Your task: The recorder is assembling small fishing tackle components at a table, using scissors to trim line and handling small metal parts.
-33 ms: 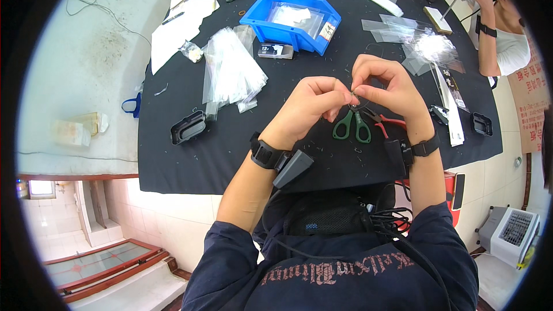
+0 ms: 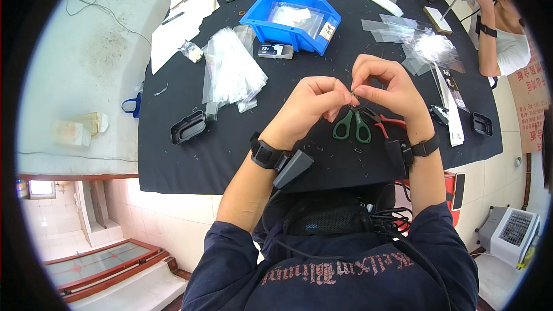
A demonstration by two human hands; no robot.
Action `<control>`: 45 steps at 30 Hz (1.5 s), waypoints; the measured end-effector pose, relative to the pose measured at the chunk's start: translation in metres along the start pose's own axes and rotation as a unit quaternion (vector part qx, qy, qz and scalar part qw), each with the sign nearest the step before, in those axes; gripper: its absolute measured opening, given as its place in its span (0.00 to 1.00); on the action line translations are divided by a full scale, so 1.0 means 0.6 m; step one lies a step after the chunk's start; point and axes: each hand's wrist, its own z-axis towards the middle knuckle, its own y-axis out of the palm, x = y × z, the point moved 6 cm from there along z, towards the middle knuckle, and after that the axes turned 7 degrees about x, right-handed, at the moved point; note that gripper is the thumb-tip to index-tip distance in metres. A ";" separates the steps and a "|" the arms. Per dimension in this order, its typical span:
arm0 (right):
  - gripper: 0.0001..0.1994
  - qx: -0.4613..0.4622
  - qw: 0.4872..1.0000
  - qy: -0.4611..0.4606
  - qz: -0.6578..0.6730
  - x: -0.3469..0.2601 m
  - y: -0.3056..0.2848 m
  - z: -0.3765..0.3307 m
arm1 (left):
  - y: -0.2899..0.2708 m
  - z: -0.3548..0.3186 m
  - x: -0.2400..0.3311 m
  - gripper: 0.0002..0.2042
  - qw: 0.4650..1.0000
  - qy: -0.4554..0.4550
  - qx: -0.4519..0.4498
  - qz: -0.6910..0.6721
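Note:
My left hand (image 2: 315, 103) and my right hand (image 2: 387, 87) meet above the black tablecloth, thumbs and forefingers pinched close together. Between the fingertips runs a thin dark strand (image 2: 365, 104), curving below them; its exact kind is too small to make out. Just under the fingers lie green-handled scissors (image 2: 343, 128), handles toward me and blades partly hidden by the hands. Beside them, close to my right wrist, are red-handled pliers (image 2: 385, 121), partly covered by that wrist's strapped device.
Behind my hands stands a blue bin (image 2: 276, 31) holding clear bags. Left of it lies a pile of clear sleeves (image 2: 233, 69), with a black tray (image 2: 188, 127) nearer me. More clear sleeves (image 2: 432, 49) lie right. Across the far right corner sits another person (image 2: 502, 49).

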 end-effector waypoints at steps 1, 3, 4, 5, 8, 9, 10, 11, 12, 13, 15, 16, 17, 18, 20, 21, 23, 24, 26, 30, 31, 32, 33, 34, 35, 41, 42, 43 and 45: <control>0.06 -0.001 1.000 -0.006 0.007 -0.002 0.001 0.000 | -0.001 0.000 0.000 0.06 1.000 0.003 0.001 -0.004; 0.06 0.018 1.000 0.012 0.011 0.000 0.000 0.000 | -0.004 0.001 0.001 0.06 1.000 0.009 0.011 -0.009; 0.06 0.028 0.999 0.020 0.015 0.000 -0.001 -0.001 | -0.006 0.001 0.001 0.06 1.000 0.011 0.019 -0.012; 0.07 0.032 0.999 0.007 0.003 -0.003 -0.002 0.000 | -0.008 0.002 0.001 0.06 0.999 0.014 0.027 -0.014; 0.08 0.039 0.999 -0.022 -0.026 -0.009 -0.004 0.000 | -0.012 0.004 0.000 0.05 0.999 0.010 0.039 -0.019; 0.09 0.038 0.998 -0.026 -0.032 -0.009 -0.003 0.000 | -0.012 0.004 -0.001 0.05 0.999 0.007 0.039 -0.020; 0.09 0.038 0.998 -0.030 -0.037 -0.008 -0.002 0.000 | -0.012 0.004 -0.001 0.05 0.999 0.004 0.039 -0.021; 0.09 0.036 0.998 -0.037 -0.037 -0.008 -0.001 0.001 | -0.012 0.003 -0.002 0.05 0.999 0.002 0.039 -0.024; 0.09 0.034 0.998 -0.043 -0.037 -0.007 0.000 0.002 | -0.011 0.003 -0.003 0.05 0.999 -0.002 0.037 -0.021; 0.08 0.032 0.998 -0.052 -0.035 -0.007 0.001 0.003 | -0.010 0.003 -0.003 0.05 0.999 -0.004 0.034 -0.020; 0.07 0.027 0.997 -0.061 -0.038 -0.006 0.003 0.003 | -0.009 0.002 -0.004 0.05 0.999 -0.008 0.031 -0.018; 0.06 0.025 0.997 -0.066 -0.038 -0.007 0.004 0.004 | -0.008 0.003 -0.005 0.05 0.999 -0.011 0.031 -0.017; 0.05 0.022 0.997 -0.063 -0.042 -0.007 0.005 0.004 | -0.008 0.003 -0.005 0.05 0.999 -0.010 0.031 -0.018; 0.05 0.019 0.997 -0.059 -0.045 -0.007 0.005 0.004 | -0.008 0.003 -0.005 0.05 0.999 -0.010 0.032 -0.001; 0.05 0.012 0.998 -0.047 -0.051 -0.007 0.006 0.003 | -0.008 0.004 -0.006 0.05 0.999 -0.007 0.037 0.032; 0.06 0.008 0.998 -0.037 -0.054 -0.007 0.007 0.003 | -0.008 0.004 -0.005 0.06 0.999 0.001 0.036 0.040; 0.06 0.005 0.998 -0.023 -0.054 -0.005 0.008 0.002 | -0.007 0.004 -0.004 0.06 0.998 0.015 0.039 0.057; 0.06 0.004 0.999 -0.019 -0.051 -0.003 0.009 0.002 | -0.008 0.005 -0.005 0.06 0.996 0.014 0.044 0.071; 0.07 0.003 0.999 -0.020 -0.043 -0.001 0.012 0.002 | -0.009 0.005 -0.005 0.06 0.994 0.020 0.056 0.097; 0.08 0.031 0.999 -0.003 0.005 0.009 0.009 0.002 | -0.010 0.006 -0.006 0.06 0.991 0.021 0.066 0.111; 0.08 0.044 0.998 0.006 0.033 0.011 0.006 0.002 | -0.010 0.006 -0.005 0.06 0.992 0.022 0.066 0.108; 0.08 0.053 0.998 0.014 0.011 0.013 0.003 0.002 | -0.011 0.006 -0.004 0.05 0.992 0.021 0.069 0.106; 0.07 0.060 0.998 0.019 -0.004 0.013 -0.002 0.002 | -0.011 0.005 -0.003 0.05 0.993 0.023 0.066 0.090; 0.07 0.067 0.997 0.024 -0.019 0.013 -0.007 0.002 | -0.011 0.005 -0.002 0.05 0.995 0.024 0.065 0.075; 0.07 0.053 0.998 0.039 -0.025 0.014 -0.007 0.000 | -0.011 0.005 -0.001 0.05 0.996 0.027 0.064 0.059; 0.04 0.016 0.999 0.025 0.013 0.018 0.008 0.002 | -0.011 0.005 -0.004 0.06 0.999 0.013 0.051 0.003; 0.04 0.018 0.999 0.028 0.018 0.020 0.008 0.001 | -0.010 0.004 -0.004 0.06 0.999 0.013 0.048 0.001; 0.04 0.019 0.999 0.033 0.026 0.021 0.008 0.001 | -0.009 0.004 -0.004 0.06 0.999 0.012 0.045 -0.001; 0.04 0.020 0.999 0.029 -0.009 0.020 0.005 0.000 | -0.006 0.004 -0.003 0.06 0.999 0.006 0.038 0.007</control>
